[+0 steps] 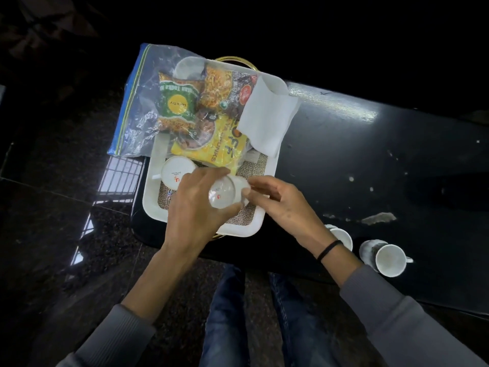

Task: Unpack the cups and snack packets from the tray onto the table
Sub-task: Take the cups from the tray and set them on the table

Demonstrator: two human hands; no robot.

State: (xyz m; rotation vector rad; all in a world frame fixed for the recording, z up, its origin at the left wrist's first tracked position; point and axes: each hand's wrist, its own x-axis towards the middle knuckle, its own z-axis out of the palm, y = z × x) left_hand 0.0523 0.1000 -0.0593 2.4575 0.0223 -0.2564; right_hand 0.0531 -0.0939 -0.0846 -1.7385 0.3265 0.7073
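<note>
a: so, nearest us, what's already out?

b: two white cups on the table (397, 160): one cup on its side (389, 259) by the right sleeve, another cup (344, 237) half hidden behind the right wrist.

a: and the hands?

b: left hand (197, 207) is curled round an upturned cup (223, 193) over the near end of the tray (150, 207); right hand (275, 201) pinches its rim, fingers closed on it. i'd say it's mid-lift.

a: next?

b: likely carry it right and set it beside the others. one more upturned cup (176, 172) sits just left in the tray.

a: farther back?

b: a yellow packet (211, 147), a green packet (176, 104) and an orange packet (219, 88) in a clear bag (140, 88), plus a white napkin (267, 115). all untouched.
</note>
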